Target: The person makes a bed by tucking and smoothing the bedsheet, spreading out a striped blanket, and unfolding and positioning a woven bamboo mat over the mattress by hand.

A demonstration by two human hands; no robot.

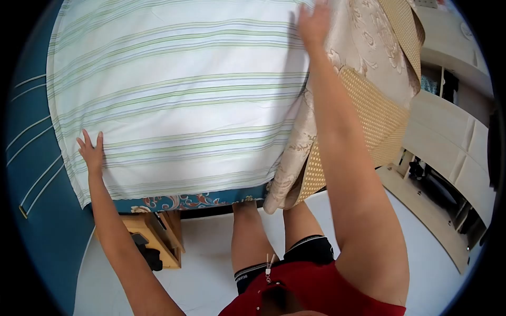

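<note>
Head view is leaving the right hand (314, 23) hard to read: its fingers are blurring close to the top edge, where a striped sheet (184, 105) is meeting a floral cover (363, 42), so I cannot tell whether it is grasping cloth or merely resting. The far end of the sheet is running out of frame, and dark rounded borders are cutting off the room at both sides. The left hand (92, 152) is lying ungripped on the sheet's near left part, fingers spreading. The sheet is covering a bed (221, 198), whose blue patterned side is showing below. A teal headboard (31, 131) is standing along the left, and white floor (205, 247) is stretching underneath. On the right, the floral cover and a woven mat (374, 116) are lying folded back, the right arm (348, 137) partly hiding them. A wooden nightstand (164, 245) is holding dark, unclear items; pale cabinets (443, 131) are standing beyond the mat.
</note>
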